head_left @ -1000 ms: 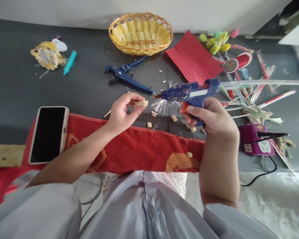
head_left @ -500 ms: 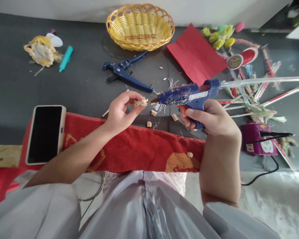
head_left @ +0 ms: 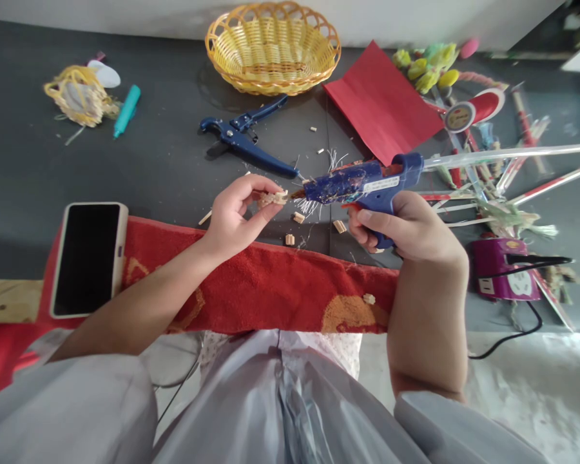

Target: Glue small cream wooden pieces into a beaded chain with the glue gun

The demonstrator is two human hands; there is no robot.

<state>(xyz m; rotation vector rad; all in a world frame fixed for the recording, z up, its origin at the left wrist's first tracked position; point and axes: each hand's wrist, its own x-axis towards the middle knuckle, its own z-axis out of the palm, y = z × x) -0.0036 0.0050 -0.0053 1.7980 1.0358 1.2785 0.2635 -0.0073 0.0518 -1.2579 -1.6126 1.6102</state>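
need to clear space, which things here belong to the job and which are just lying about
Apparently in the job:
blue plastic glue gun (right hand)
long clear glue stick, in the gun
small pale ridged piece (left hand)

Apparently lying about:
yellow oval woven basket
slim teal pen
black-screened rectangular phone
plain red sheet

Over the grey counter [head_left: 164,171] before me: left hand [head_left: 232,216], pinching one pale piece [head_left: 273,199]; right hand [head_left: 410,225], gripping one blue glue gun [head_left: 343,182], nozzle [head_left: 298,193] touching or just beside that piece. Toward far edge: one yellow basket [head_left: 270,55], one red paper [head_left: 383,103]. Near edge: one red towel [head_left: 261,283], phone [head_left: 87,258] on its left end; at right, one purple socket block [head_left: 500,289].
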